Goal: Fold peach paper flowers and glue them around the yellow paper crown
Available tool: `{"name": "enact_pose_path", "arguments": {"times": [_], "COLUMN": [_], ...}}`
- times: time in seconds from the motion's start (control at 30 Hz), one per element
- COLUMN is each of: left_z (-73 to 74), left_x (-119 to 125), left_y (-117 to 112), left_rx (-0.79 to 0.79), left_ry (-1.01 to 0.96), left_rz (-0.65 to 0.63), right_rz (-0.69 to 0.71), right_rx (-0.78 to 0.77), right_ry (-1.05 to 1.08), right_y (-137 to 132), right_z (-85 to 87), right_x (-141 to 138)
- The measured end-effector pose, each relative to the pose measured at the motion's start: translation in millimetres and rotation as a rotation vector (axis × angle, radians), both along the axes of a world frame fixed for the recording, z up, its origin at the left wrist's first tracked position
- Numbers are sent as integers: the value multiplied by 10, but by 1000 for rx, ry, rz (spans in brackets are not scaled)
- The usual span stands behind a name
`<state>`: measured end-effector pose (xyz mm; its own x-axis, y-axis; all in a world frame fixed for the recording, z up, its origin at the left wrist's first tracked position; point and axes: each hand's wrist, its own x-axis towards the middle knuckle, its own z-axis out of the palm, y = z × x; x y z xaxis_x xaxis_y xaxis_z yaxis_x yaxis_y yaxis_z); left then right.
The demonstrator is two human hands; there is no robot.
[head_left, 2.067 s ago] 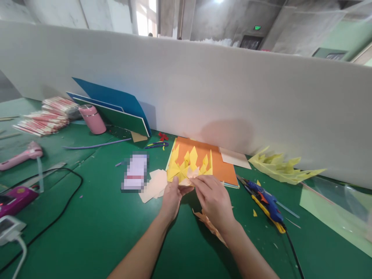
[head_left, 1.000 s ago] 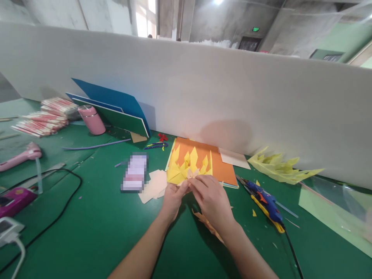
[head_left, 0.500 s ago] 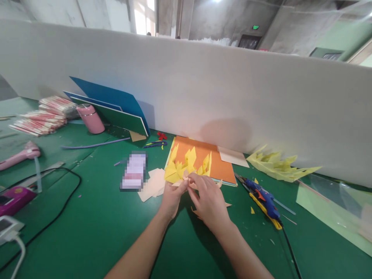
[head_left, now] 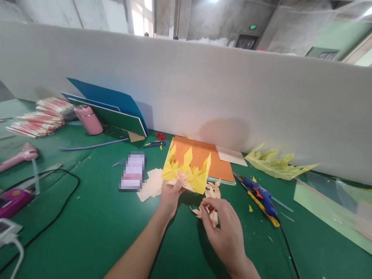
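My left hand [head_left: 170,199] grips the lower edge of a yellow folded-paper crown [head_left: 199,180], thumb in front. A small peach paper flower [head_left: 183,177] sits at the crown's front middle, just above the thumb tip. Lower right, my right hand [head_left: 223,228] is curled, thumb and forefinger tips brought together; whether something small is between them I cannot make out. Right behind those fingers lie several folded peach paper pieces [head_left: 214,190] on the green table, partly hidden by the hand.
An orange sheet [head_left: 200,149] lies behind the crown. Peach paper sheets [head_left: 151,186] and a blurred-out phone [head_left: 133,170] are on the left. To the right are a blue glue gun [head_left: 260,195] with a cord and a pale yellow pointed paper piece [head_left: 276,164]. A white partition [head_left: 186,89] stands behind.
My right hand has left the crown and moved down and right to the peach pieces. The crown, still in my left hand, has turned more toward me, showing its peach flower.
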<state>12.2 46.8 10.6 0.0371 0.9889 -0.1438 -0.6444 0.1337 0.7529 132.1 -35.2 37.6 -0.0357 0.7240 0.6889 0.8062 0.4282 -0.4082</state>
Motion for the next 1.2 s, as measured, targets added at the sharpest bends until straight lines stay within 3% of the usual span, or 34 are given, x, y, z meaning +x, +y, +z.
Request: {"name": "enact_pose_path", "arguments": {"times": [0.2,0.3,0.37,0.5,0.57,0.7,0.87,1.0,1.1,1.2], "left_z": [21,22,25,28,27,28,7,7,31,44], "left_x": [-11,-5,2,6,3,-5,-27,-50,-59,-74], "left_y": [4,7,3,5,16,39,50,49,42,37], "left_rx": [27,32,25,21,16,-8,-17,-26,-17,-26], "left_ry": [39,30,26,6,-7,-24,-68,-123,-159,-197], "left_rz": [5,8,16,25,27,37,27,-28,-59,-90], "right_rz": [64,101,145,354,415,436,367,307,349,395], "right_rx": [-45,-97,-257,-828,-943,-956,-806,-813,-846,-774], "right_ry": [19,138,358,1137,1411,1508,1458,1677,1871,1966], "right_y": [-168,-233,-263,-256,-229,-194,-164,-54,67,187], "right_z": [-139,-187,-234,-308,-301,-248,-240,-149,-55,-32], "right_x": [-27,-132,-254,-534,-622,-625,-396,-197,-141,-144]}}
